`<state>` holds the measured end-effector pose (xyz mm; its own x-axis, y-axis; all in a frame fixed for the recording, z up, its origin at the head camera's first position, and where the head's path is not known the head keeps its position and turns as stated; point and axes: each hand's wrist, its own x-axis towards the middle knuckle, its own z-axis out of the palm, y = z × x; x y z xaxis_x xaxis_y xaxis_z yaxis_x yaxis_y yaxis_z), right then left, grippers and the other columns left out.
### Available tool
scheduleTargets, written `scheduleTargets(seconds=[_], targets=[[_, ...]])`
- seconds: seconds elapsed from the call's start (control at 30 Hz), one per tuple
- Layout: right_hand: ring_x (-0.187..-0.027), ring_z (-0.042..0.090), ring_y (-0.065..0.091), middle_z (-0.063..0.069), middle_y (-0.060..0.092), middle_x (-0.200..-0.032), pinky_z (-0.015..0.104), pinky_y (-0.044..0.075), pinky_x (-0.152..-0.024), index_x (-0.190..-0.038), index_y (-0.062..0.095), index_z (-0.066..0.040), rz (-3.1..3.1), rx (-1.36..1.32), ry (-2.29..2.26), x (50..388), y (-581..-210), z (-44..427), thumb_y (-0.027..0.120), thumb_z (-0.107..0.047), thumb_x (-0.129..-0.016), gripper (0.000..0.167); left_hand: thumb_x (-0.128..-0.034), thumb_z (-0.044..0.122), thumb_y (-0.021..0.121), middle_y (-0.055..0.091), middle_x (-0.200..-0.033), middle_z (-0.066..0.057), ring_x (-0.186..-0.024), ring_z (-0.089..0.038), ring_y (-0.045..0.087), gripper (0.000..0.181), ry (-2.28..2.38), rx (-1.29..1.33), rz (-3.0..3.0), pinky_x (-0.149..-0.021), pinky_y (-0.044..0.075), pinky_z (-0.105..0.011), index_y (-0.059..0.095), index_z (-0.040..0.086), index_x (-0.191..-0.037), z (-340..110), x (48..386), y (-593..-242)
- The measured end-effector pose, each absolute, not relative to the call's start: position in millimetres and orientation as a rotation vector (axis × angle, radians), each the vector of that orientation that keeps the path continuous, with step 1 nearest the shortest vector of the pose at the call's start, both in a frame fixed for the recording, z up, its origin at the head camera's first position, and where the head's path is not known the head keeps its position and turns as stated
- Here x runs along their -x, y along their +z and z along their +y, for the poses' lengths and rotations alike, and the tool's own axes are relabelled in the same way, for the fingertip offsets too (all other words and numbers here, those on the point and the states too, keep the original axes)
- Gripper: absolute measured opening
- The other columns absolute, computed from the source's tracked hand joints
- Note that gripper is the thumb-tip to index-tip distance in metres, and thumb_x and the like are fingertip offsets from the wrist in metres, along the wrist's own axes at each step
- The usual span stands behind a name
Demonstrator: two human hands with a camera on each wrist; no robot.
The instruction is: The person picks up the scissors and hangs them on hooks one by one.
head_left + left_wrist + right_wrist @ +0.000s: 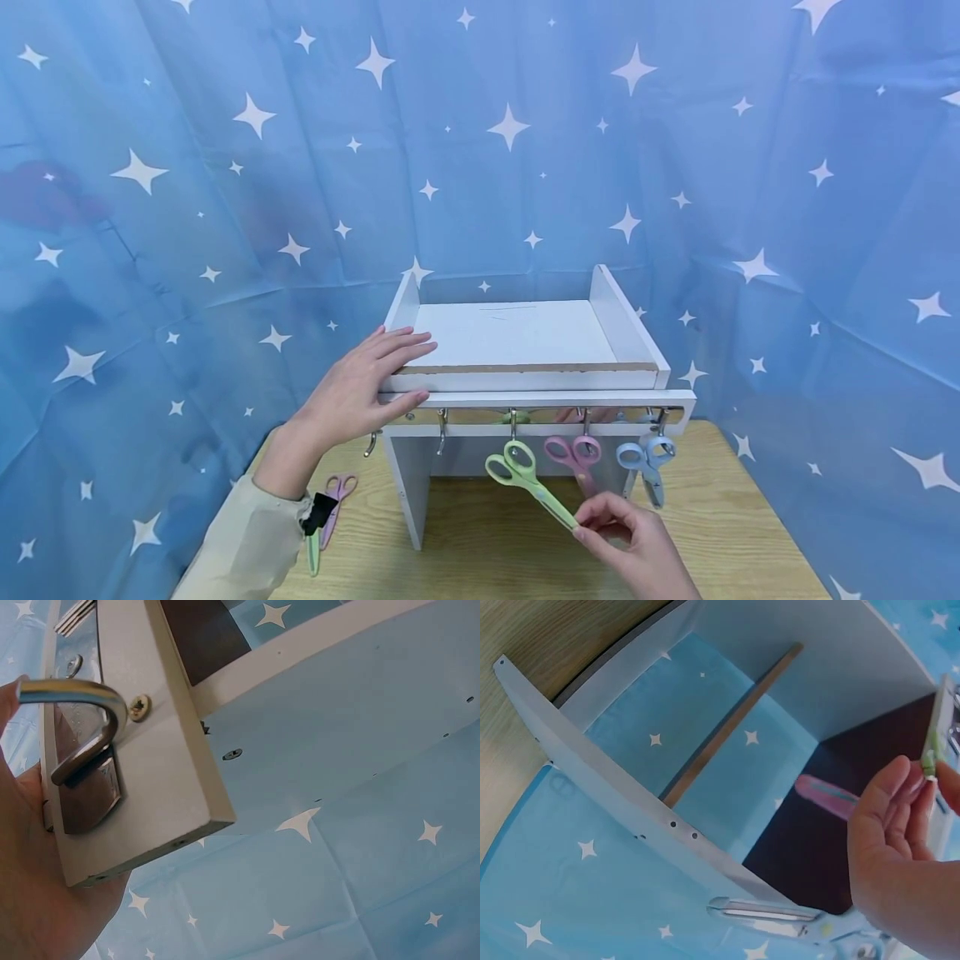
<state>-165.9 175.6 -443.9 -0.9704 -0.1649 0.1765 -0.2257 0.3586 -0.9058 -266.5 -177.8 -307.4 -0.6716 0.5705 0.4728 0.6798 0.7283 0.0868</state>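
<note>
My left hand [358, 390] rests on the left front corner of a white shelf unit [517, 382], fingers extended over the top and thumb along the front hook rail [480, 429]. Green scissors [534, 485] hang tilted from a middle hook [513, 423], one handle loop at the hook. With thumb and fingertips, my right hand [630, 537] pinches their blade tip. Pink scissors [582, 473] hang just right of them, partly behind my right hand, and blue scissors [651, 477] hang at the rail's right end. The right wrist view shows the green tip [929, 761] between my fingers.
Purple scissors [335, 500] and a green pair [313, 554] lie on the wooden table [727, 508] at left, partly covered by my sleeve and the black wrist strap. Two hooks [442, 432] toward the left hold nothing. A starry blue curtain [480, 183] stands behind.
</note>
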Motion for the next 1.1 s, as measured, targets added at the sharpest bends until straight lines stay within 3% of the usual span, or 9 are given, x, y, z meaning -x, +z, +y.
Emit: scheduleTargets(seconds=[0.33, 0.47, 0.7, 0.83, 0.93, 1.1], targets=[[-0.077, 0.004, 0.063, -0.005, 0.067, -0.089, 0.02, 0.058, -0.068, -0.102, 0.066, -0.008, -2.549, -0.301, 1.661, 162.6, -433.1, 186.7, 0.067, -0.012, -0.095, 0.009, -0.0928, 0.04, 0.066, 0.05, -0.152, -0.002, -0.147, -0.024, 0.04, 0.06, -0.351, 0.964, -2.499, -0.128, 0.022, -0.045, 0.051, 0.021, -0.147, -178.5, 265.9, -307.4], [-0.075, 0.006, 0.064, -0.008, 0.067, -0.088, 0.021, 0.058, -0.065, -0.1, 0.067, -0.01, -2.476, -0.404, 1.533, 156.7, -421.0, 193.0, 0.068, -0.006, -0.093, 0.008, -0.0927, 0.04, 0.066, 0.05, -0.152, -0.002, -0.147, -0.024, 0.04, 0.06, -0.352, 0.966, -2.5, -0.128, 0.022, -0.045, 0.051, 0.021, -0.147, -178.1, 265.8, -307.3], [-0.077, 0.003, 0.064, -0.014, 0.068, -0.09, 0.014, 0.054, -0.07, -0.101, 0.068, -0.021, -2.402, -0.616, 1.258, 151.1, -385.9, 211.7, 0.071, 0.001, -0.088, 0.025, -0.0933, 0.042, 0.065, 0.05, -0.152, -0.003, -0.147, -0.024, 0.039, 0.06, -0.36, 0.972, -2.498, -0.128, 0.022, -0.045, 0.05, 0.021, -0.148, -177.3, 266.3, -307.0], [-0.078, 0.001, 0.062, -0.012, 0.069, -0.09, 0.007, 0.053, -0.077, -0.101, 0.069, -0.016, -2.241, -0.75, 1.15, 157.0, -362.0, 223.1, 0.072, 0.014, -0.079, 0.037, -0.0934, 0.042, 0.065, 0.051, -0.152, -0.004, -0.146, -0.026, 0.04, 0.06, -0.364, 0.983, -2.482, -0.128, 0.023, -0.047, 0.05, 0.02, -0.147, -177.9, 266.4, -306.6], [-0.082, 0.0, 0.064, -0.008, 0.07, -0.094, 0.007, 0.054, -0.082, -0.099, 0.07, -0.006, -2.074, -0.836, 1.108, 168.3, -346.2, 231.1, 0.071, 0.022, -0.071, 0.04, -0.0931, 0.043, 0.065, 0.051, -0.152, -0.004, -0.146, -0.025, 0.04, 0.061, -0.361, 0.985, -2.48, -0.128, 0.023, -0.047, 0.051, 0.02, -0.147, -178.1, 266.4, -306.6], [-0.104, 0.004, 0.066, 0.002, 0.072, -0.108, 0.01, 0.051, -0.095, -0.1, 0.072, 0.004, -1.9, -0.948, 1.036, 191.3, -326.4, 240.3, 0.076, 0.009, -0.077, 0.024, -0.0933, 0.043, 0.065, 0.051, -0.152, -0.004, -0.146, -0.025, 0.041, 0.06, -0.357, 0.986, -2.477, -0.128, 0.023, -0.047, 0.051, 0.02, -0.147, -178.0, 266.9, -307.0]])
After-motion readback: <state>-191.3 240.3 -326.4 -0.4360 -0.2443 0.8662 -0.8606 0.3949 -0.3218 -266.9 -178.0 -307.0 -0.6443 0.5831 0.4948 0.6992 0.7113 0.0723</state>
